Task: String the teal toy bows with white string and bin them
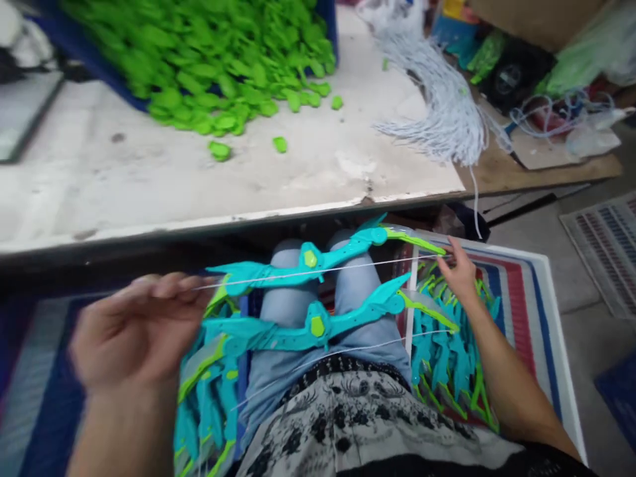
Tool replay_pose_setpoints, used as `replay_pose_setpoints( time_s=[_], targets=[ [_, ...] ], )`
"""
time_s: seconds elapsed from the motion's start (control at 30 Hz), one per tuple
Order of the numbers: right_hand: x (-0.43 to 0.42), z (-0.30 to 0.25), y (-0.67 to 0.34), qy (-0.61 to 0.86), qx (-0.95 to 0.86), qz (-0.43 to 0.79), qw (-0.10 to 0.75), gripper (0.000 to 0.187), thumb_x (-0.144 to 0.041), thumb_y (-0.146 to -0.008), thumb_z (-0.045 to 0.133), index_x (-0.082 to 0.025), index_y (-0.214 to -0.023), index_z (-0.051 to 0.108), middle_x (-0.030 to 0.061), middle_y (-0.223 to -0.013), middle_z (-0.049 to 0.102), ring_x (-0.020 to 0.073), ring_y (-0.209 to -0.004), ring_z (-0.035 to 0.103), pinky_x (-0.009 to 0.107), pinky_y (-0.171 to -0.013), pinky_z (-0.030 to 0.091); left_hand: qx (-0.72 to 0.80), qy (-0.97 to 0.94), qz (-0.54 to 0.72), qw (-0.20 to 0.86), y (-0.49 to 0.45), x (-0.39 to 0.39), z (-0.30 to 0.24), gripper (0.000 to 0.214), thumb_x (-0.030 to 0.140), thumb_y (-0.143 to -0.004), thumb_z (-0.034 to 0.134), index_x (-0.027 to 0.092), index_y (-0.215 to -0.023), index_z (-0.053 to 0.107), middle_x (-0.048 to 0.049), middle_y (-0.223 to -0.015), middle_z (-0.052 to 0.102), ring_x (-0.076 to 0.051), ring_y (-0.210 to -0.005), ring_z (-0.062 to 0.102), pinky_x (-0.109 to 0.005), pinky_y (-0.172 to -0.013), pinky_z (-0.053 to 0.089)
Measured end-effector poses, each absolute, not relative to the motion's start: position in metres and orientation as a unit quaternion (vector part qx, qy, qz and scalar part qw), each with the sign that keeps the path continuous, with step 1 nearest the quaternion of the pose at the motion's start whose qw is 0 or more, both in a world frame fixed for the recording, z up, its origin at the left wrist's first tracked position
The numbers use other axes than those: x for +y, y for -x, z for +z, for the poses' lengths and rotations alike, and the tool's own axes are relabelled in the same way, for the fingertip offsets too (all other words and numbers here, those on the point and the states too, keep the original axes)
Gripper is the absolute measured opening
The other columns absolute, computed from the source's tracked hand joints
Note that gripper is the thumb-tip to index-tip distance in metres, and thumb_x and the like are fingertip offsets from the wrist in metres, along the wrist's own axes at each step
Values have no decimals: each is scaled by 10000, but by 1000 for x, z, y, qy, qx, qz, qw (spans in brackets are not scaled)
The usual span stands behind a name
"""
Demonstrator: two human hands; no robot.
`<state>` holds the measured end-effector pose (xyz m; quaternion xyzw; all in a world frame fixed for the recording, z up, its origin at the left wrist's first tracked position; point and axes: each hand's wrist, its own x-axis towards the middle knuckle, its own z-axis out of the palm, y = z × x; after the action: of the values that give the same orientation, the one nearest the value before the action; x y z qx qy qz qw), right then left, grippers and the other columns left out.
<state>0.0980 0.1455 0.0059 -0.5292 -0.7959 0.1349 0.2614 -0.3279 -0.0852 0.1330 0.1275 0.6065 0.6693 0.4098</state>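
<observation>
A turquoise toy bow [342,254] with lime-green limb ends lies across my thighs. Its thin white string [298,273] runs fairly straight from one hand to the other. My left hand [144,331] pinches the string at the left, slightly blurred; the bow's left tip is partly hidden there. At the right, my right hand [460,270] grips the lime-green tip of the bow, where the string meets it. A second toy bow [360,319] of the same kind rests nearer my waist, with its own string hanging loosely toward me. Neither hand touches it.
More bows are piled at my left [206,397] and in a white-rimmed, striped container [534,311] at my right. On the white table [318,165], a tipped blue bin [119,89] spills lime-green pieces [218,73]. A bundle of white strings [447,112] lies farther right.
</observation>
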Motion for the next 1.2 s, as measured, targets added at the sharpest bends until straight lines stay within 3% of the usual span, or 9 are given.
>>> replay_pose_setpoints(
  time_s=[0.1,0.23,0.4,0.53,0.63,0.73,0.87,1.0,1.2],
  targets=[
    [152,23,-76,496,-827,46,262,384,-424,-861,530,-192,-1143,648,152,-1028,686,322,-986,624,511,-897,492,566,-42,719,400,300,-79,128,177,403,-615,784,255,-658,696,68,-682,698,-149,-766,645,-296,-852,548],
    [135,51,13,347,-893,45,285,299,-343,-902,520,-211,-1139,644,138,-1041,671,293,-1016,593,470,-923,467,561,-60,691,451,266,-74,111,262,273,-554,834,204,-787,734,-10,-678,726,-208,-722,694,-363,-819,535],
    [76,46,156,55,-994,49,77,363,-301,-925,488,-187,-1249,605,145,-1206,616,289,-1153,513,498,-1062,352,492,-124,682,527,244,-78,101,173,256,-641,782,158,-769,719,-60,-683,722,-244,-696,703,-387,-732,504],
    [55,42,207,39,-996,13,-75,463,-214,-958,387,-213,-1413,477,123,-1056,659,246,-1026,583,475,-1088,325,441,-109,705,545,246,-86,106,226,337,-709,758,164,-697,613,-15,-579,637,-177,-559,623,-338,-627,482],
    [66,54,208,66,-989,44,-124,559,-219,-934,440,-213,-1488,365,125,-1064,670,237,-990,610,384,-964,431,443,-76,745,493,258,-98,108,273,375,-735,755,164,-724,581,48,-500,517,-91,-460,467,-251,-529,413],
    [87,66,197,72,-977,130,-151,565,-286,-905,503,-305,-1461,406,67,-1050,696,204,-891,638,284,-778,468,483,-29,784,390,278,-114,105,301,382,-685,791,153,-718,599,73,-473,439,-59,-441,380,-208,-471,333],
    [110,63,185,133,-942,269,-151,507,-399,-873,536,-301,-1371,542,-14,-716,684,126,-562,541,221,-566,385,585,31,785,199,314,-131,97,291,378,-629,795,148,-732,650,71,-471,443,-50,-428,352,-192,-429,274],
    [116,54,181,153,-928,313,-135,514,-419,-830,565,-262,-1318,603,-44,-610,628,85,-469,398,211,-504,329,661,28,742,107,355,-130,92,253,362,-627,763,141,-728,692,60,-488,474,-50,-435,340,-196,-419,258],
    [113,55,181,148,-931,311,-124,512,-436,-822,564,-272,-1305,615,-35,-619,648,92,-480,394,207,-499,336,706,-53,700,99,392,-106,95,234,363,-657,722,145,-743,731,20,-551,577,-89,-506,449,-214,-472,341]
  ],
)
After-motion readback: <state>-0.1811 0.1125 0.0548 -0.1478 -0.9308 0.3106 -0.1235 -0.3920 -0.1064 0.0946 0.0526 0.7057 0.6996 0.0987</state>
